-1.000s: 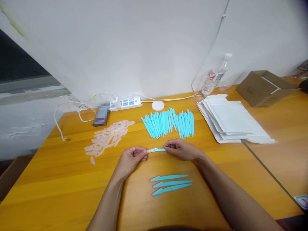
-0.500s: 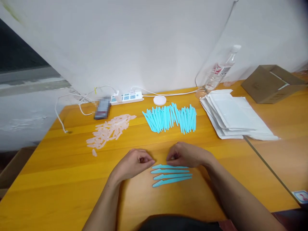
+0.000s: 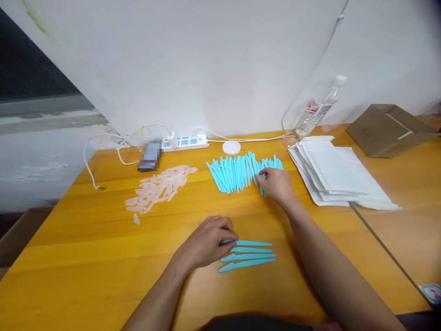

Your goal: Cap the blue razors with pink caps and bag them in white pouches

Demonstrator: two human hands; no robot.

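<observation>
Turquoise eyebrow razors lie in a short stack of rows on the table; the lowest razor (image 3: 248, 265) shows whole. My left hand (image 3: 210, 242) is closed over the left end of the top razor (image 3: 255, 243), thumb and forefinger around it. It also covers the end of the razor below. Farther back, a pile of the same razors (image 3: 230, 174) lies side by side. My right hand (image 3: 277, 184) is at the pile's right part, thumb and fingers pinched on a razor there and hiding several others.
Pale pink translucent covers (image 3: 160, 186) lie heaped at the left. Behind are a blurred phone-like device (image 3: 150, 155), a power strip (image 3: 186, 142), a white round lid (image 3: 231, 147) and a bottle (image 3: 317, 110). White envelopes (image 3: 334, 168) and a cardboard box (image 3: 382, 131) are at the right.
My right hand has left the row of razors and reached forward to the pile. My left hand has shifted right, onto the top razor's end.
</observation>
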